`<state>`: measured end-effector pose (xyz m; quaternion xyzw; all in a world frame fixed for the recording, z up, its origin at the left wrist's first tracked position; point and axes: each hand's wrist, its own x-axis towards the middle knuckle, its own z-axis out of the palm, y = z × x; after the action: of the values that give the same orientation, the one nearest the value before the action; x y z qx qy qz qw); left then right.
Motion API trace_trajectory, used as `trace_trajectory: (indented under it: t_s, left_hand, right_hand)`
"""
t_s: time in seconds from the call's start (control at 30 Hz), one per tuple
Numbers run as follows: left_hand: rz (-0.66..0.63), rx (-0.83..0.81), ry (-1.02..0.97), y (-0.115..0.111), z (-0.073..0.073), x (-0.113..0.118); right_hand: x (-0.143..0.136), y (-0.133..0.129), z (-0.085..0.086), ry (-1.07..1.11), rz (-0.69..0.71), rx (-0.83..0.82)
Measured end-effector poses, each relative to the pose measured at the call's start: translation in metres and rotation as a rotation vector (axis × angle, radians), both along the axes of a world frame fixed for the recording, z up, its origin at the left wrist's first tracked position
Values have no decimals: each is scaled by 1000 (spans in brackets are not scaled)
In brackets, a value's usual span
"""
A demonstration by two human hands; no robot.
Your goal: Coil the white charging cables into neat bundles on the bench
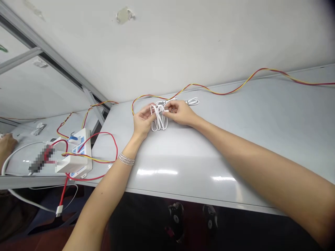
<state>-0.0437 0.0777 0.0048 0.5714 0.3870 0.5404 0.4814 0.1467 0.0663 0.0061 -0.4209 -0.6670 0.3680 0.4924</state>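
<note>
Nearest the grey table's [199, 167] front edge, the person's forearms reach inward. Mid-table, the left hand [143, 121] grasps a looped white cable [159, 120], its long axis running front to back; the right hand [179, 111] pinches its end, pointing right.

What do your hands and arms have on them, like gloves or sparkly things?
No gloves are on the left hand or right hand, and no sleeves show. Around the left wrist is a silvery bracelet of several thin strands. The right wrist looks plain.
</note>
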Motion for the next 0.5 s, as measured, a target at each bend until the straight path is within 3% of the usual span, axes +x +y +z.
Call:
trace_trajectory:
  t_s: [0.5]
  left_hand:
    - [7,131,136,-7,5,4]
  right_hand:
    - [0,-1,3,11,4,-38]
